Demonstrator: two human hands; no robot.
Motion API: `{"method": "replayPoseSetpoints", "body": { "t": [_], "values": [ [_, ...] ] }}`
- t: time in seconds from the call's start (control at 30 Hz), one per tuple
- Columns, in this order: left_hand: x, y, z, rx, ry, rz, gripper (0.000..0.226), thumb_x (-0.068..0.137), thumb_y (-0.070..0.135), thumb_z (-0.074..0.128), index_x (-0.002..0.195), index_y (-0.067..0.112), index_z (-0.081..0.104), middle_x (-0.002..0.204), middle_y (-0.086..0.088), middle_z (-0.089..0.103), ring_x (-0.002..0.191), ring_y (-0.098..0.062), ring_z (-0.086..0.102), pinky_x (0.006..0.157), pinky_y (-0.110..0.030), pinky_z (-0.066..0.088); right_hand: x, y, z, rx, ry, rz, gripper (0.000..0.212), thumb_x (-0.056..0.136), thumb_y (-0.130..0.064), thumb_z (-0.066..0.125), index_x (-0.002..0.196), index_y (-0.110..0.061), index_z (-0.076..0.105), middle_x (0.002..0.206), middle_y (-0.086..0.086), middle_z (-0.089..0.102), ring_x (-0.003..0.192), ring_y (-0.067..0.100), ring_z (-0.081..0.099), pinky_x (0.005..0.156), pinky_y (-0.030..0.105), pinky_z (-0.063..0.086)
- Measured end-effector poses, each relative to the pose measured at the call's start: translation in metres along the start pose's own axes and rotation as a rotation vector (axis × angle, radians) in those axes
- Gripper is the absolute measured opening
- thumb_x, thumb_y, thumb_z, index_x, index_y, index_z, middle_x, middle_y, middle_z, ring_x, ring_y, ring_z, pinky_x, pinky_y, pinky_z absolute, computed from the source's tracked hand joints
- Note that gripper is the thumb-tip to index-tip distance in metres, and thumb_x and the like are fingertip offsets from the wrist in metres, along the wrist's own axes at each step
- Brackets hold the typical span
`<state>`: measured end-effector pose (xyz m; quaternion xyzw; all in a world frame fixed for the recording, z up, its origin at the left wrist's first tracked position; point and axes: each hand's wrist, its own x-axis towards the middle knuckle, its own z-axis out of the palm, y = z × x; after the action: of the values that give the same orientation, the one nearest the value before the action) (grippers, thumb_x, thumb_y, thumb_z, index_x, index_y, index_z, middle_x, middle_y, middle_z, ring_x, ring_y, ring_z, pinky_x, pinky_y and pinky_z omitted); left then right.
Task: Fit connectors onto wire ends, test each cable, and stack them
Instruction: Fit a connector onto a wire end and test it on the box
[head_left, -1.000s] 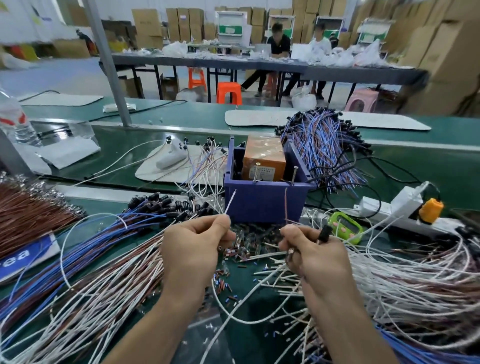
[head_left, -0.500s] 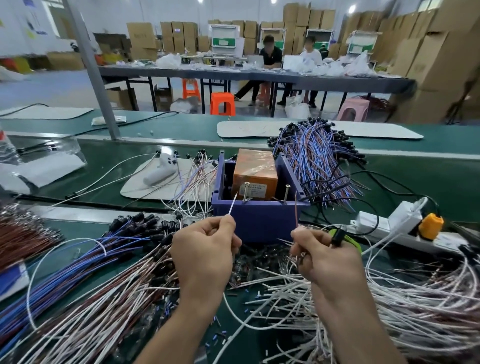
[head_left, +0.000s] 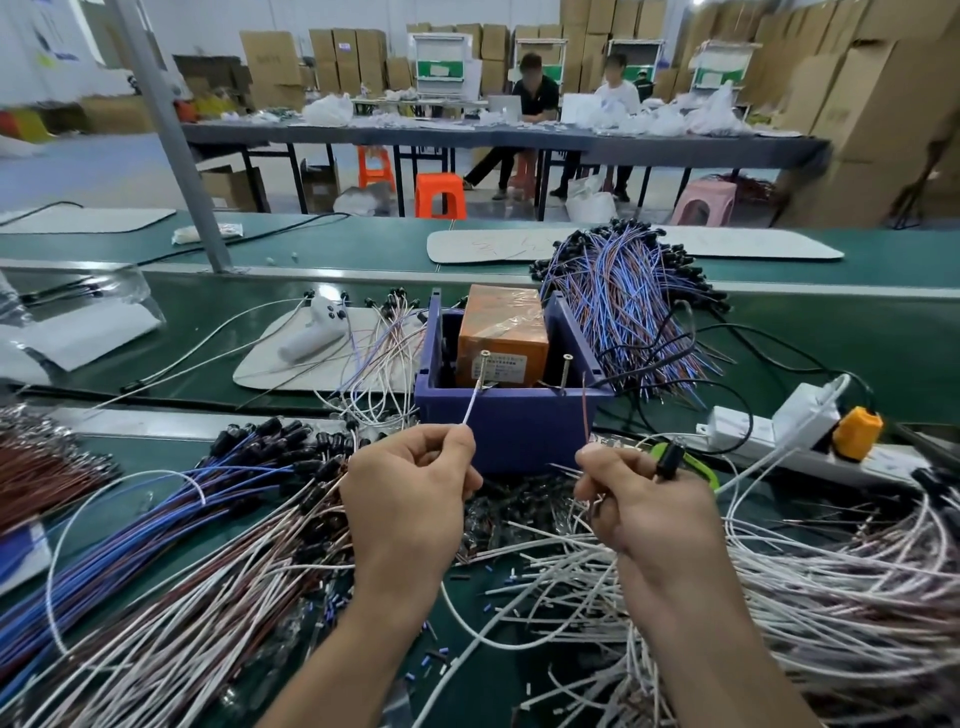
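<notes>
White wire (head_left: 470, 410) rises slantwise from the left hand (head_left: 410, 499), pinched between thumb and curled forefinger just left of the frame's centre. Its bare tip reaches the foot of the left screw (head_left: 484, 370) standing in the purple box (head_left: 511, 431), though whether they touch I cannot tell. The right hand (head_left: 644, 504), right of centre and level with the left, has its fingers curled closed on a thin brown wire (head_left: 586, 410). That wire stands nearly upright before the box's front wall, near a second screw (head_left: 566, 371). A black connector (head_left: 670, 460) pokes up behind that hand's knuckles; how it is held is hidden. Both forearms run in from the bottom edge, wrists raised above the green bench (head_left: 831, 353). An orange block (head_left: 501, 332) sits inside the box. Loose white wires (head_left: 831, 571) heap at lower right; blue and brown cables (head_left: 156, 499) with black ends fan across lower left.
</notes>
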<state>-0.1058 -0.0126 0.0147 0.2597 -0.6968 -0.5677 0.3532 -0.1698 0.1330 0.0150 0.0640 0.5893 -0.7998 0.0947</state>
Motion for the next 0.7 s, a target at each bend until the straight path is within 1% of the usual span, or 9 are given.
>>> {"method": "replayPoseSetpoints", "body": {
  "t": [0.1,0.2,0.27,0.33,0.43,0.5,0.6,0.63,0.7],
  "values": [
    [-0.001,0.001,-0.001,0.011,-0.004,0.025,0.026,0.091,0.023,0.075,0.071,0.039,0.076,0.054,0.005,0.069,0.043,-0.015,0.061,0.043,-0.024,0.047,0.000,-0.001,0.000,-0.015,-0.005,-0.008,0.018,0.089,-0.004,0.074,0.073,-0.008,0.067,0.054,0.009,0.061,0.033,0.006,0.038,0.037,0.017,0.032],
    [-0.001,0.000,-0.001,0.022,0.001,0.022,0.026,0.091,0.022,0.076,0.066,0.032,0.077,0.054,0.004,0.069,0.047,-0.020,0.064,0.045,-0.025,0.050,0.002,0.001,0.001,-0.043,0.003,-0.023,0.019,0.089,-0.006,0.074,0.072,-0.008,0.067,0.053,0.008,0.062,0.033,0.007,0.036,0.037,0.018,0.033],
    [-0.001,-0.001,0.000,0.023,0.001,0.013,0.029,0.091,0.021,0.076,0.062,0.026,0.076,0.054,0.003,0.069,0.044,-0.016,0.063,0.043,-0.023,0.049,0.004,0.002,0.003,-0.052,0.011,-0.037,0.023,0.090,-0.005,0.074,0.069,-0.008,0.067,0.052,0.008,0.061,0.033,0.009,0.032,0.036,0.019,0.031],
    [0.000,-0.001,0.000,0.017,0.000,0.007,0.028,0.091,0.020,0.076,0.063,0.025,0.076,0.053,0.003,0.069,0.040,-0.009,0.057,0.040,-0.019,0.043,0.004,0.003,0.006,-0.050,-0.003,-0.041,0.028,0.089,-0.003,0.074,0.063,-0.010,0.066,0.051,0.009,0.060,0.032,0.009,0.031,0.036,0.018,0.029],
    [0.001,-0.002,0.001,0.023,0.008,0.005,0.027,0.091,0.021,0.076,0.064,0.023,0.076,0.052,0.004,0.068,0.036,-0.004,0.051,0.039,-0.014,0.038,0.002,0.002,0.008,-0.039,-0.038,0.000,0.034,0.087,0.001,0.075,0.056,-0.012,0.067,0.051,0.011,0.060,0.034,0.009,0.036,0.036,0.018,0.030],
    [0.001,-0.002,0.001,0.012,0.010,0.004,0.028,0.091,0.021,0.077,0.063,0.023,0.076,0.051,0.003,0.068,0.034,-0.003,0.049,0.038,-0.014,0.036,0.001,-0.001,0.005,-0.008,-0.026,0.019,0.030,0.087,0.001,0.074,0.061,-0.011,0.068,0.052,0.010,0.059,0.035,0.008,0.036,0.037,0.018,0.029],
    [-0.001,-0.002,-0.002,-0.037,0.023,0.010,0.024,0.091,0.022,0.076,0.070,0.034,0.078,0.051,0.002,0.068,0.033,-0.002,0.046,0.036,-0.014,0.034,-0.005,-0.006,-0.003,0.036,0.012,0.008,0.010,0.088,-0.003,0.073,0.078,-0.002,0.071,0.054,0.008,0.060,0.035,0.006,0.031,0.040,0.018,0.028],
    [-0.003,-0.003,-0.002,-0.054,0.034,0.012,0.024,0.091,0.023,0.076,0.073,0.038,0.078,0.052,0.002,0.068,0.034,-0.002,0.047,0.036,-0.015,0.034,-0.008,-0.008,-0.006,0.042,0.014,0.006,0.009,0.088,-0.003,0.074,0.079,-0.002,0.072,0.054,0.009,0.060,0.036,0.006,0.031,0.041,0.018,0.028],
    [-0.008,-0.004,-0.004,-0.074,0.039,0.012,0.021,0.089,0.028,0.078,0.073,0.042,0.077,0.052,0.004,0.068,0.037,-0.004,0.050,0.038,-0.016,0.038,-0.017,-0.012,-0.009,0.029,-0.030,0.011,0.016,0.086,-0.003,0.075,0.070,-0.007,0.074,0.056,0.012,0.061,0.036,0.007,0.032,0.039,0.018,0.028]
  ]
}}
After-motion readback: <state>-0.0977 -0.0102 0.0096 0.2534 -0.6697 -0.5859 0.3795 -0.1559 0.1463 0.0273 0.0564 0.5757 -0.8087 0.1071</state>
